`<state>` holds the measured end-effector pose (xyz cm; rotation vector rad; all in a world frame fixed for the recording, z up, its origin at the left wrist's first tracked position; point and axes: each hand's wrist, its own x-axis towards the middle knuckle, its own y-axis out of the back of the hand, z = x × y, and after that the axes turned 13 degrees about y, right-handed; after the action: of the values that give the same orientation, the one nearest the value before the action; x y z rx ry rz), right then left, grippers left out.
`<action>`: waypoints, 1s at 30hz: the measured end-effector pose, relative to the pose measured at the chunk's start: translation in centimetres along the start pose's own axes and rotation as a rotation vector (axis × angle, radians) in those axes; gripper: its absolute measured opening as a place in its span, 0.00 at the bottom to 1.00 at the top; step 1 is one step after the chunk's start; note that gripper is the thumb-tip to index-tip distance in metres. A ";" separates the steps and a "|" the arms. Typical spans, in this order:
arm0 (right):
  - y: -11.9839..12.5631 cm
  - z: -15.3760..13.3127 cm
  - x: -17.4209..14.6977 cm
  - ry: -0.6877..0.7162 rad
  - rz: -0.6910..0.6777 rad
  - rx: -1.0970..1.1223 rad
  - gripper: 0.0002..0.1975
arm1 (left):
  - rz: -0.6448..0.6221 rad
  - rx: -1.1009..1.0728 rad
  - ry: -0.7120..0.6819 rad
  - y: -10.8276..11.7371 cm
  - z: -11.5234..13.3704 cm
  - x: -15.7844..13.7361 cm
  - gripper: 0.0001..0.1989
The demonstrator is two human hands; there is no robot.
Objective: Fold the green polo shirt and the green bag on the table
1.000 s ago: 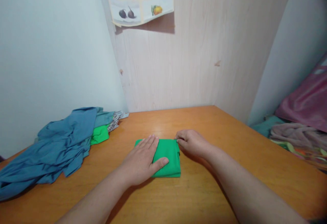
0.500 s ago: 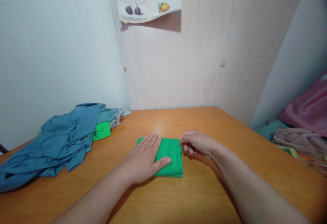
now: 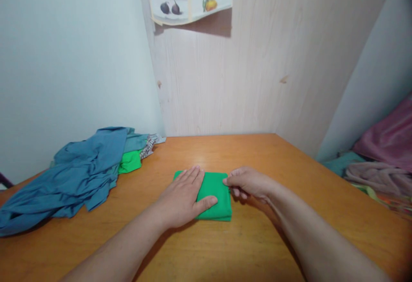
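Note:
A green cloth [image 3: 214, 187], folded into a flat, layered rectangle, lies on the wooden table [image 3: 257, 243] in front of me. My left hand [image 3: 183, 198] rests flat on its left part, fingers stretched out and thumb spread to the right, covering that side. At the cloth's right edge, my right hand [image 3: 244, 183] is closed in a pinch, with the thumb on top of the edge and the other fingers curled beneath. The fingertips partly hide the bit of edge between them.
On the table's left side lies a loose heap of blue clothes [image 3: 86, 166], with a bright green piece [image 3: 130, 162] and a striped piece [image 3: 148, 148] at its right end. Pinkish fabric [image 3: 386, 131] is piled beyond the right edge. A fruit poster [image 3: 193, 9] hangs on the back wall.
My right thumb has moved slightly left onto the cloth's right edge. My left hand stays pressed on the cloth. The whole view has shifted a little.

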<state>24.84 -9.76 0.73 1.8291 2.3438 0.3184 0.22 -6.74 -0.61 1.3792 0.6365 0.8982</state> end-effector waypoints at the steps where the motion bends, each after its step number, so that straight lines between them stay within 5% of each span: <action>1: 0.1 -0.1 -0.1 0.008 0.005 -0.004 0.13 | -0.005 0.003 0.001 0.1 0.0 0.0 0.45; 30: -2.3 0.3 -3.8 0.023 0.022 0.062 0.20 | 0.016 -0.031 -0.023 -0.1 0.2 0.1 0.45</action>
<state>23.69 -13.94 -0.20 1.8904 2.3758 0.2738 0.45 -6.79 -0.65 1.3670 0.5926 0.8999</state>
